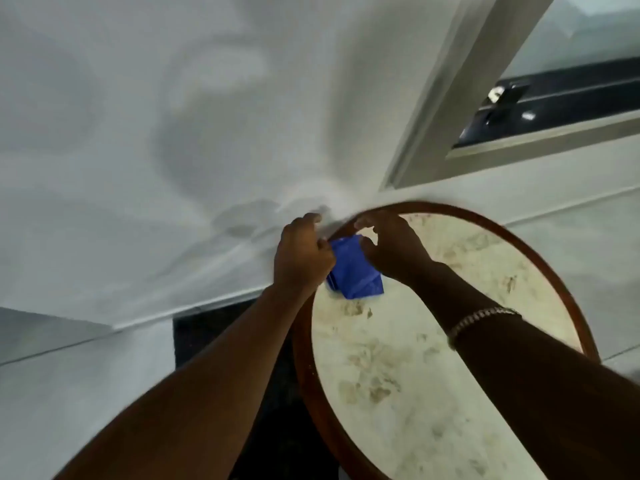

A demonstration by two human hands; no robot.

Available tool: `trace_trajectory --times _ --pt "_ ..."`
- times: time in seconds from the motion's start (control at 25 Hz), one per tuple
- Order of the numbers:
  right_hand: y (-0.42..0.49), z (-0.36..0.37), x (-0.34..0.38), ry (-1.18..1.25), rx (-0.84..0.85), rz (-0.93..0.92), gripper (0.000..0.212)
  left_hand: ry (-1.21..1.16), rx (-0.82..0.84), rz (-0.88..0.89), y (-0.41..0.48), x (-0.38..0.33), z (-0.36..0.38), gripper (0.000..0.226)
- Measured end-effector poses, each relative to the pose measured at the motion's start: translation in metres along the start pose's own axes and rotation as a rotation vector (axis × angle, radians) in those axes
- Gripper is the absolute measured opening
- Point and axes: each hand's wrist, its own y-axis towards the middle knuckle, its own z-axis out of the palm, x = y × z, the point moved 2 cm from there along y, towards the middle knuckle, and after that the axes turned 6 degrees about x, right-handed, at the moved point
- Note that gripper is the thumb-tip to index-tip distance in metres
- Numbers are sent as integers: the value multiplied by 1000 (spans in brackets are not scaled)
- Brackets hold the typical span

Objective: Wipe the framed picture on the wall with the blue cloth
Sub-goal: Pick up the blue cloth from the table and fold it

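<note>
fingers (pixel 322 245) of the left hand (pixel 303 256) are curled shut around the left edge of the blue cloth (pixel 355 270), the thumb side pressed against the fabric; the index fingertip pokes up past the cloth toward the wall (pixel 138 133). fingers (pixel 369 225) of the right hand (pixel 394 247) are spread in a loose, half-open claw over the cloth's upper right side, thumb below and fingertips above, so the fabric's top corner sits in the gap between them; whether they actually pinch it or only touch it cannot be told through the blur.

the cloth is folded into a thick pad, bright blue, held between the two hands. its lower part hangs free below the knuckles and lies over the far left edge of the round table (pixel 433 341), just inside the dark reddish wooden rim (pixel 304 362).

both forearms reach in from the bottom of the view, the right one crossing the pale, brown-mottled tabletop. a metal chain bracelet (pixel 481 318) circles the right wrist.

behind the hands the white wall shows soft grey shadows. at the upper right a pale frame (pixel 450 109) borders a dark glazed panel; motion blur keeps its details unclear. a dark strip of floor (pixel 214 334) shows left of the table.
</note>
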Motion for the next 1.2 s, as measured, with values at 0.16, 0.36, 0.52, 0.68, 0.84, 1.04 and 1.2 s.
trace_trajectory --times 0.16,0.36,0.52,0.68,0.84,1.04,1.2 --pt "6 58 -63 -87 144 165 50 -140 66 -321 9 43 61 45" --pt "18 88 -86 107 114 201 55 -282 10 -414 12 53 93 47" --pt "15 69 -60 246 -22 157 50 -385 -102 -401 12 35 68 49" --pt "16 12 7 322 -224 17 42 -416 -234 -216 10 -8 -5 48" --pt "9 -67 107 335 -418 -167 35 -457 -400 4 -4 -69 -106 47" --pt "-20 -165 212 377 -690 -405 29 -483 -605 336 -35 -153 -211 45" --pt "-43 -267 309 517 -914 -574 29 -432 -756 669 -56 -245 -314 43"
